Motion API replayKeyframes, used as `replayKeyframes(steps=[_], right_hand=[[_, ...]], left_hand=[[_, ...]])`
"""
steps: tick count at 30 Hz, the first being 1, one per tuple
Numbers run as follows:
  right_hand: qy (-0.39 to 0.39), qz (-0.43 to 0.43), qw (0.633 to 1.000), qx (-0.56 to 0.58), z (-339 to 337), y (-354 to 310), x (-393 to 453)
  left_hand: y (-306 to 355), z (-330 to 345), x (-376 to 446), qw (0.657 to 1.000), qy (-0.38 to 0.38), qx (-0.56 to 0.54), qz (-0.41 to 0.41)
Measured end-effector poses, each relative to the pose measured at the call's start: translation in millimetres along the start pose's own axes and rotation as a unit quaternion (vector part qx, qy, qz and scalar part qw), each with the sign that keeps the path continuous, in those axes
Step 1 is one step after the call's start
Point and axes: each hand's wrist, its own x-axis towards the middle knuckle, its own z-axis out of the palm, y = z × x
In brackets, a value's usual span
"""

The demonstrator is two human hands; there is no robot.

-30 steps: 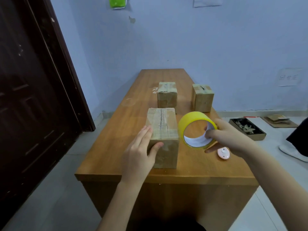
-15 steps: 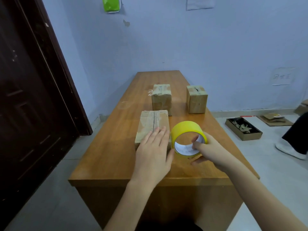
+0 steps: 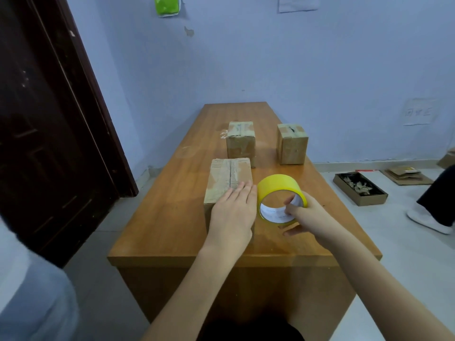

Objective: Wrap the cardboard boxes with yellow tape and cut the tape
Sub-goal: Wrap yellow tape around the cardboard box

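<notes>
Left hand point(image 3: 232, 212) laid flat, fingers straight, on near cardboard box point(image 3: 227, 179) at wooden table point(image 3: 172, 217) front. Yellow tape roll point(image 3: 280, 190) pinched through core by right hand point(image 3: 307, 215), just beside box. Two boxes point(image 3: 240, 141) set farther back.

Soft even indoor light, faint glare on the table point(image 3: 283, 124), wide-angle bending at edges, slight overall softness.
</notes>
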Motion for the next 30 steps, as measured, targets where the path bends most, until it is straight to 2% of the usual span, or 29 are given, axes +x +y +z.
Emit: replayKeyframes(steps=[6, 10, 16, 20, 24, 30], right_hand=[[0.029, -0.016, 0.993, 0.112, 8.8, 7.9, -6.6], [-0.018, -0.047, 0.990, 0.132, 19.4, 0.7, -11.1], [-0.030, -0.118, 0.993, 0.005, 22.7, -23.5, -13.7], [-0.046, -0.121, 0.991, -0.025, 18.2, -31.5, -12.1], [-0.022, -0.115, 0.993, -0.029, 14.6, -35.1, -9.6], [0.036, -0.119, 0.990, -0.062, 30.9, -42.3, -7.0]], left_hand=[[-7.4, 0.0, -5.4, 0.995, 0.066, -0.070, -0.002], [-5.6, -12.6, -3.1, 0.986, 0.104, -0.125, -0.031], [-8.5, -7.5, -14.0, 0.964, 0.108, -0.219, -0.108], [-15.5, -10.9, -20.4, 0.955, 0.088, -0.250, -0.136], [-29.8, -12.1, -28.0, 0.925, 0.046, -0.316, -0.206], [-31.1, -9.5, -37.3, 0.903, 0.051, -0.352, -0.243]])
